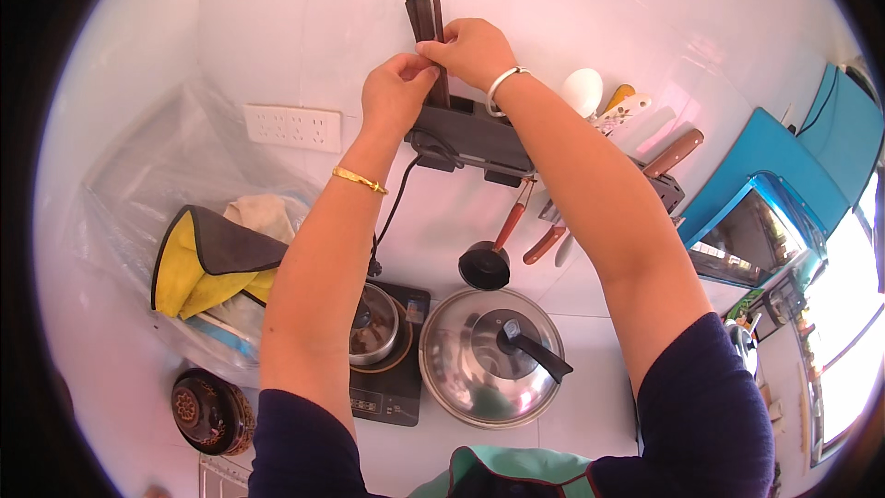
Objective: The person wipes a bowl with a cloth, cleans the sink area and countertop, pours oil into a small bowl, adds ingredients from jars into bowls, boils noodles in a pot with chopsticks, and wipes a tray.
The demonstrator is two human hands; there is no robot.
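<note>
Both arms reach up to a dark wall rack (475, 136) where a bundle of dark chopsticks (420, 18) stands upright, their lower ends down in the rack. My right hand (475, 51) pinches the chopsticks partway up, one of them a little apart from the bunch. Just below it, my left hand (396, 92) is closed with thumb and fingertips against the same chopsticks. The fingers partly hide how many each hand grips. A small black pan with a red handle (485, 265) hangs under the rack.
Knives (675, 153) and a white spoon (581, 92) stand to the right. Below are a lidded steel wok (491, 360) and a pot (373, 325) on a black cooktop (392, 406). A plastic bag with a yellow-grey cloth (217, 258) hangs left, near a wall socket strip (293, 127).
</note>
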